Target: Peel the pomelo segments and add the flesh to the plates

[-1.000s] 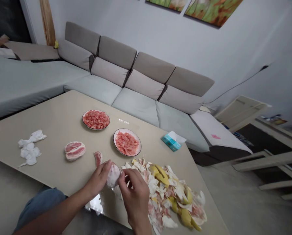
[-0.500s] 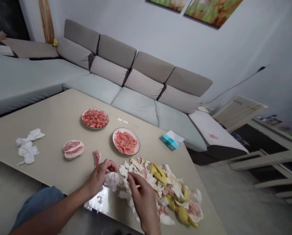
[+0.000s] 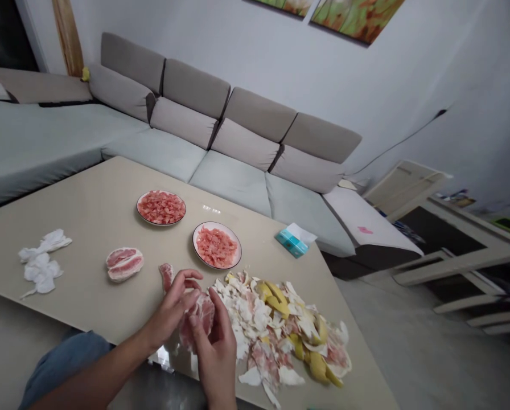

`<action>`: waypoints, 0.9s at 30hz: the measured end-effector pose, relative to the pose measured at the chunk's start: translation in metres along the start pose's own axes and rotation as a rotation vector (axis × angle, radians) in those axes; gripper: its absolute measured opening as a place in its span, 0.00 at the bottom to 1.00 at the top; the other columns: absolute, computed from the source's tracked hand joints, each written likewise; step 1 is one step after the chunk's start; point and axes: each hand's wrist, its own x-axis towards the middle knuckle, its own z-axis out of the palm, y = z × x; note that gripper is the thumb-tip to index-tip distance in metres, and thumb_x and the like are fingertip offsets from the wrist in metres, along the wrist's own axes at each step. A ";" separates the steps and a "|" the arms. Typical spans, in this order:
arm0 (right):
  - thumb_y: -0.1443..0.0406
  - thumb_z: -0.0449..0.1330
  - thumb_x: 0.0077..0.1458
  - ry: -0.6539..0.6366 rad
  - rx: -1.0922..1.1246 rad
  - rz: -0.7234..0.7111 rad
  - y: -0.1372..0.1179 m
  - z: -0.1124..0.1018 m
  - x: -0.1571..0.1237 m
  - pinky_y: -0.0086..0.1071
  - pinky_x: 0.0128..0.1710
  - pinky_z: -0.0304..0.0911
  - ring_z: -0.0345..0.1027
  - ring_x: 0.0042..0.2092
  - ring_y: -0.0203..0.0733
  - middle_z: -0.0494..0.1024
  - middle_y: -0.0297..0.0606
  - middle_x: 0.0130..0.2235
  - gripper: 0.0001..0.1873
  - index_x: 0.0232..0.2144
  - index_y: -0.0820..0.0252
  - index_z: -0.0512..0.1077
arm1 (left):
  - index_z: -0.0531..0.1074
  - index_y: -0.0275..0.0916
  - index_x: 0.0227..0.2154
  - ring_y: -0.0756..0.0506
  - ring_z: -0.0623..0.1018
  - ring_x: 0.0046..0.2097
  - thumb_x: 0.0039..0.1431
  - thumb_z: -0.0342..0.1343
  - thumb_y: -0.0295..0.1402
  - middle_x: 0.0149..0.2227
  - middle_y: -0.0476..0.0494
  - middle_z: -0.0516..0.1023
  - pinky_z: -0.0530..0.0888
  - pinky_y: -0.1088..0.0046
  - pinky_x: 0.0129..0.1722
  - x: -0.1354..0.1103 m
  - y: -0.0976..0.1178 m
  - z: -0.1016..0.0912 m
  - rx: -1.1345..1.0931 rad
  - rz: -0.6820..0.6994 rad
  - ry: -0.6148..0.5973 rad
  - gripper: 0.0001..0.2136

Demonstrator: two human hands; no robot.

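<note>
Pink flesh had emerged on the pomelo piece [image 3: 200, 319] — left hand [image 3: 172, 307] and right hand [image 3: 216, 356] grasped it between them. Pith and rind [image 3: 255, 319] (a loose heap) lay at three o'clock.

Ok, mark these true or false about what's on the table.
The left hand and right hand both hold a piece of pink pomelo flesh: true.
The plate nearer the hands holds yellow peel: false, it holds chopped pink flesh.
The tissue pack is on the sofa: false, it is at the far edge of the table.
The crumpled tissues lie left of the peel pile: true.
A peeled fruit piece lies on the table, off the plates: true.
</note>
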 end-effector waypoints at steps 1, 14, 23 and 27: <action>0.57 0.61 0.55 0.014 -0.023 -0.023 -0.001 -0.002 0.001 0.45 0.61 0.54 0.59 0.61 0.50 0.65 0.44 0.60 0.30 0.58 0.56 0.62 | 0.64 0.43 0.47 0.43 0.68 0.50 0.61 0.51 0.41 0.48 0.43 0.67 0.66 0.67 0.48 0.001 0.003 -0.002 -0.015 -0.053 -0.063 0.14; 0.62 0.56 0.58 -0.039 -0.324 -0.167 -0.001 -0.029 0.011 0.46 0.60 0.55 0.57 0.61 0.49 0.64 0.44 0.60 0.25 0.57 0.54 0.61 | 0.69 0.38 0.50 0.41 0.74 0.49 0.51 0.61 0.30 0.49 0.38 0.74 0.71 0.66 0.47 0.006 0.006 -0.007 0.169 -0.216 -0.228 0.22; 0.70 0.57 0.52 -0.286 -0.376 -0.139 -0.017 -0.035 0.030 0.29 0.33 0.66 0.68 0.33 0.37 0.75 0.34 0.35 0.18 0.47 0.59 0.66 | 0.72 0.35 0.49 0.46 0.75 0.36 0.50 0.58 0.31 0.42 0.40 0.76 0.74 0.72 0.33 0.004 0.001 -0.001 0.361 -0.130 -0.086 0.21; 0.71 0.57 0.51 -0.271 -0.353 -0.190 -0.018 -0.031 0.032 0.31 0.37 0.66 0.68 0.35 0.38 0.75 0.36 0.38 0.22 0.50 0.60 0.64 | 0.71 0.37 0.51 0.47 0.74 0.36 0.51 0.55 0.30 0.45 0.40 0.74 0.74 0.73 0.33 0.002 0.003 0.001 0.392 -0.051 -0.109 0.21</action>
